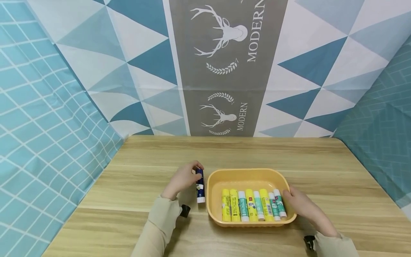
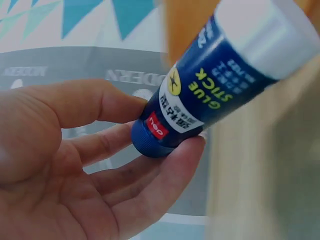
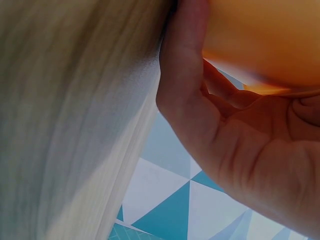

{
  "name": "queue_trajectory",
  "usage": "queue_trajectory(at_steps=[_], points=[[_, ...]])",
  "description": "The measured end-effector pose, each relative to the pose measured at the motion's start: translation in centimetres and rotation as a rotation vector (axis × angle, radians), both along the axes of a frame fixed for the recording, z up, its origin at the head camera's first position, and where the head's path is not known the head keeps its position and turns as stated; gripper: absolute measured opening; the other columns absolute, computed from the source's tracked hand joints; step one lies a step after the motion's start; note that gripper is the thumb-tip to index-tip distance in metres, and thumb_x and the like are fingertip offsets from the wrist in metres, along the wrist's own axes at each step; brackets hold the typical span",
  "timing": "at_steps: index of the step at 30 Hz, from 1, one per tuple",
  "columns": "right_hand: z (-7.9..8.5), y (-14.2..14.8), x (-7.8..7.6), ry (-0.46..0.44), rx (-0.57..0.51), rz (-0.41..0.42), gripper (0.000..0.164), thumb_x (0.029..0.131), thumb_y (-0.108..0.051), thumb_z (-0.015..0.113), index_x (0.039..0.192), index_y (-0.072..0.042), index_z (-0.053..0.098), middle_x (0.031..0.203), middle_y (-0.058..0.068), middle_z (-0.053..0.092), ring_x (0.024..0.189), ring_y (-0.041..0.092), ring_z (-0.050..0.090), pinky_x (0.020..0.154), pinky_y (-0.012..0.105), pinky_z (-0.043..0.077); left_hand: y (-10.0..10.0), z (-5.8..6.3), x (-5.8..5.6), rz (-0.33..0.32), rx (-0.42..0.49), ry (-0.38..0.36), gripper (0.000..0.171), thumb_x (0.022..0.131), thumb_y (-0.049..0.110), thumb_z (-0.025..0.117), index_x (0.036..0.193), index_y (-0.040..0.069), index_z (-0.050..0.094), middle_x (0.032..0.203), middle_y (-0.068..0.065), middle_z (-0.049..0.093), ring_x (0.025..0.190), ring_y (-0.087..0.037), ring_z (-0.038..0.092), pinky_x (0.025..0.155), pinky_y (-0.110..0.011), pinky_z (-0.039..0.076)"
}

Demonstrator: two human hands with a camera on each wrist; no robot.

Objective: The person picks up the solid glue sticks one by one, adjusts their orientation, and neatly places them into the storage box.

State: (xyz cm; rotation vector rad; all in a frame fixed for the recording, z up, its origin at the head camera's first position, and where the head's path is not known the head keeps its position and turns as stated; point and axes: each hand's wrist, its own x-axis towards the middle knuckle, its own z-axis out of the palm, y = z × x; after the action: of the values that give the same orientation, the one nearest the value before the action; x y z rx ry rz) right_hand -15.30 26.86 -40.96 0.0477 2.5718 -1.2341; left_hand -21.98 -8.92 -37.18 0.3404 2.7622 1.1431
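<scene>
My left hand (image 1: 183, 178) pinches a dark blue glue stick (image 1: 200, 185) by its blue base end, thumb on one side and fingers on the other. The stick's white cap (image 2: 270, 35) points away from the palm in the left wrist view, and toward me in the head view. Just right of it stands a yellow-orange plastic basket (image 1: 247, 174). At the basket's right end my right hand (image 1: 303, 203) grips the wall, with the thumb at the rim and the fingers outside. Several glue sticks lie side by side in the basket, yellow ones (image 1: 235, 205) and green-and-white ones (image 1: 243, 206).
The basket and hands are over a light wood-grain table (image 1: 138, 157). Behind it hangs a patterned cloth (image 1: 221, 78) with deer heads and triangles. Blue checked cloth (image 1: 38, 117) borders the left side, and teal cloth (image 1: 382, 142) the right.
</scene>
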Motion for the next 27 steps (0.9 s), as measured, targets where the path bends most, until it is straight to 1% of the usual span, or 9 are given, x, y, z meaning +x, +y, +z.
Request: queue_trajectory(at_steps=[3, 6, 9, 12, 14, 17, 21, 24, 27], points=[[0.0, 0.0, 0.0, -0.005, 0.001, -0.003, 0.044, 0.099, -0.024, 0.026, 0.123, 0.012, 0.034, 0.088, 0.011, 0.058, 0.071, 0.015, 0.059, 0.055, 0.03, 0.049, -0.2, 1.4, 0.1, 0.019, -0.027, 0.06, 0.021, 0.082, 0.01, 0.058, 0.103, 0.01, 0.06, 0.102, -0.01, 0.062, 0.07, -0.016, 0.054, 0.06, -0.026, 0.043], [0.0, 0.0, 0.0, -0.011, 0.004, -0.002, 0.045, 0.099, -0.024, 0.026, 0.125, 0.012, 0.033, 0.09, 0.012, 0.058, 0.072, 0.015, 0.058, 0.056, 0.029, 0.049, -0.2, 2.8, 0.4, 0.035, -0.024, 0.088, 0.023, 0.083, 0.011, 0.058, 0.106, 0.009, 0.06, 0.105, -0.008, 0.061, 0.072, -0.016, 0.055, 0.061, -0.026, 0.045], [0.0, 0.1, 0.0, -0.016, 0.005, 0.001, 0.046, 0.098, -0.024, 0.026, 0.126, 0.012, 0.032, 0.091, 0.013, 0.058, 0.073, 0.015, 0.058, 0.056, 0.029, 0.049, 0.2, 4.1, 0.7, 0.043, -0.018, 0.115, 0.024, 0.085, 0.012, 0.058, 0.108, 0.009, 0.059, 0.107, -0.008, 0.06, 0.072, -0.016, 0.054, 0.059, -0.026, 0.045], [0.0, 0.1, -0.1, -0.016, 0.0, 0.004, 0.046, 0.099, -0.024, 0.026, 0.127, 0.012, 0.031, 0.091, 0.013, 0.058, 0.074, 0.015, 0.059, 0.056, 0.029, 0.05, 1.2, 5.3, 1.2, 0.027, -0.021, 0.156, 0.024, 0.085, 0.011, 0.059, 0.109, 0.009, 0.059, 0.107, -0.008, 0.06, 0.072, -0.016, 0.054, 0.06, -0.025, 0.046], [0.1, 0.1, -0.1, -0.011, -0.002, 0.009, 0.047, 0.099, -0.024, 0.026, 0.127, 0.013, 0.03, 0.092, 0.013, 0.058, 0.075, 0.015, 0.059, 0.057, 0.029, 0.05, 2.1, 5.7, 1.5, 0.001, -0.024, 0.183, 0.023, 0.085, 0.01, 0.059, 0.108, 0.009, 0.059, 0.106, -0.008, 0.061, 0.07, -0.015, 0.054, 0.058, -0.025, 0.046], [0.1, 0.1, -0.1, -0.008, -0.012, 0.012, 0.047, 0.099, -0.023, 0.026, 0.128, 0.014, 0.028, 0.093, 0.014, 0.058, 0.076, 0.016, 0.059, 0.057, 0.029, 0.05, 3.3, 5.7, 1.6, -0.052, -0.028, 0.199, 0.024, 0.085, 0.009, 0.059, 0.108, 0.007, 0.058, 0.104, -0.008, 0.061, 0.068, -0.014, 0.055, 0.056, -0.024, 0.047], [0.1, 0.0, -0.1, -0.008, -0.01, 0.013, 0.047, 0.098, -0.022, 0.026, 0.128, 0.014, 0.028, 0.093, 0.014, 0.058, 0.077, 0.017, 0.06, 0.058, 0.029, 0.051, 4.7, 4.9, 1.6, -0.117, -0.058, 0.191, 0.024, 0.085, 0.009, 0.058, 0.109, 0.006, 0.058, 0.103, -0.009, 0.061, 0.067, -0.013, 0.055, 0.055, -0.022, 0.047], [0.1, 0.0, -0.1, -0.011, -0.002, 0.01, 0.047, 0.098, -0.023, 0.026, 0.128, 0.014, 0.028, 0.093, 0.015, 0.058, 0.076, 0.017, 0.06, 0.058, 0.029, 0.05, 5.5, 4.5, 1.7, -0.15, -0.089, 0.199, 0.023, 0.084, 0.009, 0.059, 0.107, 0.005, 0.058, 0.103, -0.009, 0.062, 0.072, -0.014, 0.056, 0.059, -0.022, 0.048], [0.1, 0.0, -0.1, -0.009, 0.002, 0.011, 0.047, 0.098, -0.023, 0.026, 0.129, 0.014, 0.028, 0.095, 0.015, 0.058, 0.077, 0.017, 0.059, 0.058, 0.03, 0.05, 6.3, 4.0, 1.8, -0.169, -0.115, 0.2, 0.021, 0.084, 0.009, 0.059, 0.105, 0.004, 0.059, 0.102, -0.011, 0.062, 0.078, -0.016, 0.057, 0.063, -0.022, 0.049]])
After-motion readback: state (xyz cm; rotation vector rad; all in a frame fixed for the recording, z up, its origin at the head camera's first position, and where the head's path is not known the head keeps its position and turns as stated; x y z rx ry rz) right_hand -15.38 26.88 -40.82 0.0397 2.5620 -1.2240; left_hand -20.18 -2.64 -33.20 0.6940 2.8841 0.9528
